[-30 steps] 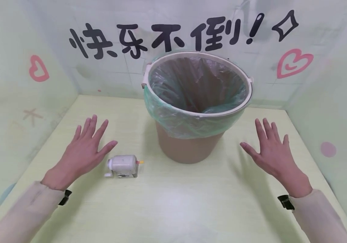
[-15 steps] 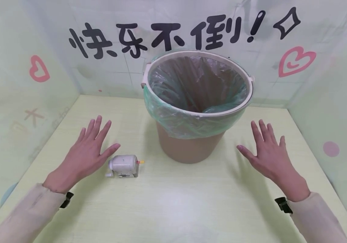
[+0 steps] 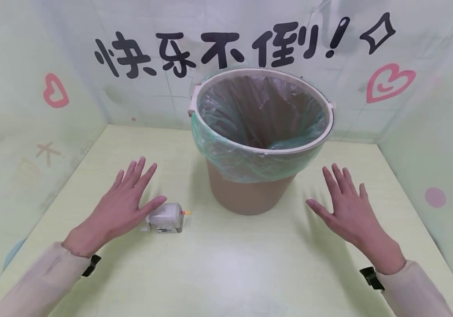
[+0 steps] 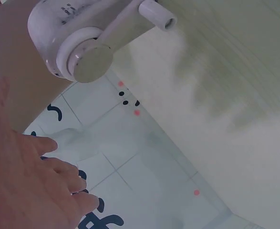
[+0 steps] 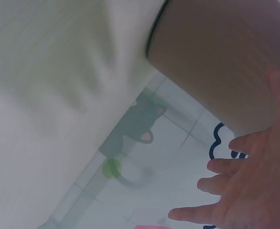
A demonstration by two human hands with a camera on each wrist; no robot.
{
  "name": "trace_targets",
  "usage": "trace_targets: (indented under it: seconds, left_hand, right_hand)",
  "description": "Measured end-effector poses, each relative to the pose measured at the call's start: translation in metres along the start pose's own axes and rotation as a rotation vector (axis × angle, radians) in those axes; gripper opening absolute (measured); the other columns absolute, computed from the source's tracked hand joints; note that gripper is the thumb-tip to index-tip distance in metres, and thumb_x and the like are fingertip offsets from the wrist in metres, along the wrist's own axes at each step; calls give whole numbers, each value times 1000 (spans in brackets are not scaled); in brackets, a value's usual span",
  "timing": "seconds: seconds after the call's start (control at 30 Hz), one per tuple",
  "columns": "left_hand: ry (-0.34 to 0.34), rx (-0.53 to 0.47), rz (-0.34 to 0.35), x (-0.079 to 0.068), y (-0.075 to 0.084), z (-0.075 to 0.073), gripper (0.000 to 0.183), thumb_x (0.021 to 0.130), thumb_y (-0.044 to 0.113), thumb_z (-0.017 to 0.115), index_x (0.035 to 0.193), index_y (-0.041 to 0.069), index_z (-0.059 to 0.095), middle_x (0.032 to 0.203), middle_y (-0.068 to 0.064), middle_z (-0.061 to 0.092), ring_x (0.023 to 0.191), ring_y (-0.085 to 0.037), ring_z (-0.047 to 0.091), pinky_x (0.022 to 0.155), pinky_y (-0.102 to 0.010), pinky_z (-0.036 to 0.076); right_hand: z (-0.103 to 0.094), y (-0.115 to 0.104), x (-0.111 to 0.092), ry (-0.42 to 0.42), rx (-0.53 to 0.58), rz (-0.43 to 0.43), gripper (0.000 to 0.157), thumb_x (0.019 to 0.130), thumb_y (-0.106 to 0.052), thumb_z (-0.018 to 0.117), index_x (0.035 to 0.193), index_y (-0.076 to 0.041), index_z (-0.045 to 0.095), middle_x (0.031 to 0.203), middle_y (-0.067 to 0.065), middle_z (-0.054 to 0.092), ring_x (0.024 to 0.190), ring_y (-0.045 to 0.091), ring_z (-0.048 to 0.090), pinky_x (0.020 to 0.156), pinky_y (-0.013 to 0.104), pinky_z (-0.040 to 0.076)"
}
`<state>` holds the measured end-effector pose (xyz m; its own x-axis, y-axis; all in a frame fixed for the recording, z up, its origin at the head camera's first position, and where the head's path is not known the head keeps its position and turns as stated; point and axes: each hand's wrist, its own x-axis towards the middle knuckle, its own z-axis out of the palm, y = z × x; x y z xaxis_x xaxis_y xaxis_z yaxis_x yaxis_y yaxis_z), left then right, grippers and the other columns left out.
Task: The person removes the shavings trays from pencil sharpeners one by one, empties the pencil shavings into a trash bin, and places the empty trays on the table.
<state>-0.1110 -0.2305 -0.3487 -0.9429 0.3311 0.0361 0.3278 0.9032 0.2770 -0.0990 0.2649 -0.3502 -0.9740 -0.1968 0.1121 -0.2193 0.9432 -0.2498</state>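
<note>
My left hand is held over the table with its fingers spread and holds nothing. Its thumb overlaps the back left of a white crank pencil sharpener in the head view. A short yellow and red pencil stub sticks out of the sharpener's right end. The sharpener's crank handle shows close up in the left wrist view. On the other side, my right hand is also spread and holds nothing, to the right of a brown trash can.
The trash can stands upright at the back middle, its rim above a green plastic bag folded over outside. Printed walls enclose the back and sides of the pale table.
My left hand has moved right and nearer to me, so its thumb now overlaps the sharpener. The right hand has shifted slightly left and nearer to me. The head view has shifted a little.
</note>
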Motion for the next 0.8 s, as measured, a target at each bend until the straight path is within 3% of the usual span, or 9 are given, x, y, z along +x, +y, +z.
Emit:
trace_targets:
  seconds: [0.43,0.8]
  left_hand:
    - [-6,-10,62,-5,10,5,81,100,53,51,161,10,19,168,-20,1,155,-43,6,127,-53,4]
    - [-44,14,95,-8,14,8,85,96,60,55,161,15,22,169,-17,2,156,-40,7,127,-50,7]
  right_hand:
    - [5,-20,-4,-28,20,-45,87,98,-53,56,161,-10,15,166,21,19,153,44,14,113,74,18]
    - [13,-34,-11,-40,21,-93,88,97,-51,59,162,-12,15,165,20,21,152,44,20,113,71,25]
